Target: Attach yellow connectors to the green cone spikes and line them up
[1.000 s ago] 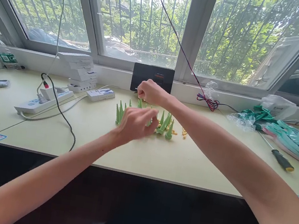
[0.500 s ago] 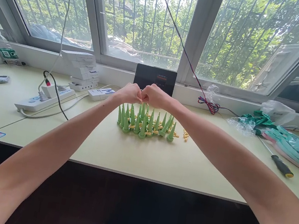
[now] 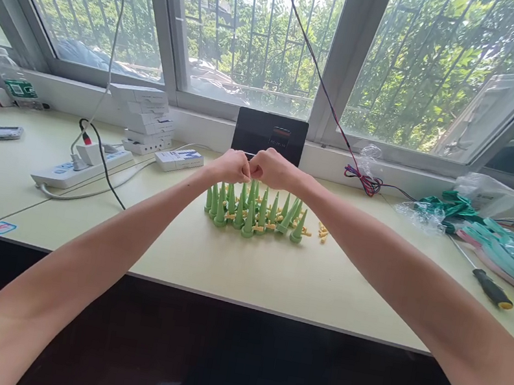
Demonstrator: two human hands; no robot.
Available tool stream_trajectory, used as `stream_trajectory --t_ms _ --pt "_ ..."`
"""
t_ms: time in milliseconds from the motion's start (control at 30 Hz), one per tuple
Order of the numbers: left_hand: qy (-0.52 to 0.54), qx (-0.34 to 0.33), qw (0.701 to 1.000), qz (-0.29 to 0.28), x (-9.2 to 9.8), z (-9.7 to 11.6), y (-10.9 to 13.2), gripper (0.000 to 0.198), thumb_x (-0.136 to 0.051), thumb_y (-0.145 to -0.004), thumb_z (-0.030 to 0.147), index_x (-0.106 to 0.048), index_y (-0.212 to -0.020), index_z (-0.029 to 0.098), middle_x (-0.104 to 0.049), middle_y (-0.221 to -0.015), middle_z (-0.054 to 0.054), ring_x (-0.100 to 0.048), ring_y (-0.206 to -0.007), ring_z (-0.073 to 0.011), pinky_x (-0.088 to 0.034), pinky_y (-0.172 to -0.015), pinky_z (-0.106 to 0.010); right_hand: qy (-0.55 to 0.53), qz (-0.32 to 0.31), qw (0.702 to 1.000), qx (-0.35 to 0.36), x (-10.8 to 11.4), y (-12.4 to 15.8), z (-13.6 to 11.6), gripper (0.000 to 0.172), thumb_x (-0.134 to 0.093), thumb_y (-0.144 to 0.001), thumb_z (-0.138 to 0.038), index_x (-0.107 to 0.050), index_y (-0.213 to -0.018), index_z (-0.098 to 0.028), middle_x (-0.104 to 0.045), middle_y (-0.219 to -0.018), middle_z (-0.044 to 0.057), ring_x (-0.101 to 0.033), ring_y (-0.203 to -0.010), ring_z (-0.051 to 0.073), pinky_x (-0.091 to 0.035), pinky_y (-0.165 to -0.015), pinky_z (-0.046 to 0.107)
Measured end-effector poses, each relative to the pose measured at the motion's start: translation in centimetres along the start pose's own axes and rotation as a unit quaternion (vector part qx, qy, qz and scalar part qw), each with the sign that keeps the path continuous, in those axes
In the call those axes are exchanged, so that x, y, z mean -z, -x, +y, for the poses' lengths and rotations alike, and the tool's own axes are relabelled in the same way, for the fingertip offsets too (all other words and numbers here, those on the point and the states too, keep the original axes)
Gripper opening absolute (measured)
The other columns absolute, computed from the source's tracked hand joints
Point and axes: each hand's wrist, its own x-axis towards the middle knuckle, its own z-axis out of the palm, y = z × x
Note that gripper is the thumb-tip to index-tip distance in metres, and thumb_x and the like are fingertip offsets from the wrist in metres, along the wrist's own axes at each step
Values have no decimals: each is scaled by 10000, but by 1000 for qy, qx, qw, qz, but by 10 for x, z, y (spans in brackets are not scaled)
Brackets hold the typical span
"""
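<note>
Several green cone-shaped plastic pieces (image 3: 254, 212) stand upright in a cluster on the pale green table (image 3: 249, 263), with small yellow parts (image 3: 322, 231) scattered among and beside them. Both my hands meet just above the far side of the cluster. My left hand (image 3: 232, 166) and my right hand (image 3: 271, 167) are closed, knuckles touching, fingers pinched together on something too small to make out. A black tablet-like device (image 3: 269, 135) leans against the window sill right behind them.
A white power strip (image 3: 78, 168) with a black cable lies at the left, beside a stack of white boxes (image 3: 141, 117). A screwdriver (image 3: 492, 289) and teal items in plastic bags (image 3: 503, 250) lie at the right. A red-black wire bundle (image 3: 362, 178) hangs from the window.
My left hand rose from over the near side of the cones to meet my right hand; both now stay pinched together. The view has shifted slightly.
</note>
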Motion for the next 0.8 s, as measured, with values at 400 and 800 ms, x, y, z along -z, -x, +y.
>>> stream_trajectory --t_ms 400,800 --pt "5 12 1000 -8 -2 1 2 156 -650 -619 194 -619 -466 200 -577 -536 -18 -575 -751 -189 -435 -658 -238 7 11 1000 1 -10 -2 6 201 -438 -625 -2 -582 -608 -141 -453 -617 -16 -341 -591 80 -248 -564 239" --pt "25 -23 998 49 -2 -7 5 150 -588 -668 193 -727 -612 195 -611 -558 2 -551 -666 -144 -428 -731 -263 -8 45 999 27 -17 -5 15 223 -444 -691 -12 -617 -630 -138 -539 -604 -5 -448 -611 89 -284 -597 240"
